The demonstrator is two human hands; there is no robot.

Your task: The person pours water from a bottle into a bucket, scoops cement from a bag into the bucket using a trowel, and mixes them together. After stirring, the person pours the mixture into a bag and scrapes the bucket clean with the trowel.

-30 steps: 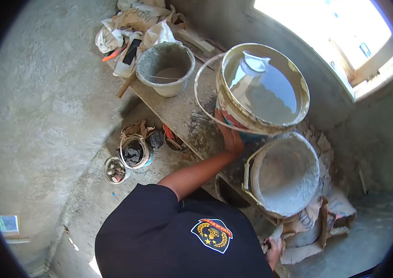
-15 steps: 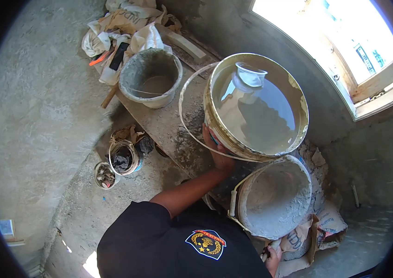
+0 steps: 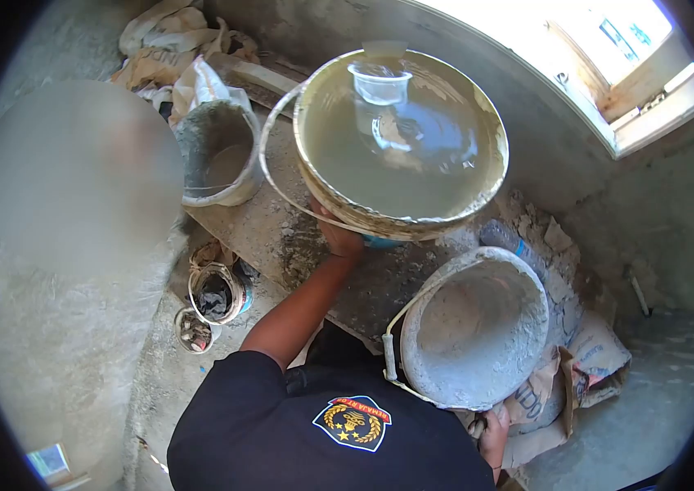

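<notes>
Water bucket point(image 3: 400, 143) held up off the bench point(image 3: 281, 237), mouth up toward the camera, axis near vertical and leaning slightly toward the person; water close to the rim. Clear cup point(image 3: 379, 82) floating at the far edge of the water. Wire handle point(image 3: 277, 176) hanging down on the left side of the bucket.

Left hand point(image 3: 339, 237) pressed against the bucket's near lower wall, fingers wrapped under it, forearm running up from the dark shirt point(image 3: 314, 425). Bucket above and beyond that hand, hiding the fingertips.

Right hand point(image 3: 494, 430) low at the bottom edge, closed around something at the rim of the mortar bucket point(image 3: 478, 327); what it grips too hidden to tell. Mortar bucket just below and right of the water bucket, upright, coated grey inside, resting on a cement sack point(image 3: 584, 364).

Grey bucket point(image 3: 216, 151) on the bench to the left of the water bucket, upright, near it but apart. Crumpled sacks point(image 3: 167, 41) behind it at the bench's far end. Two small tins point(image 3: 212, 295) on the floor beside the bench, filled with dark scraps. Window point(image 3: 608, 57) bright at upper right.
</notes>
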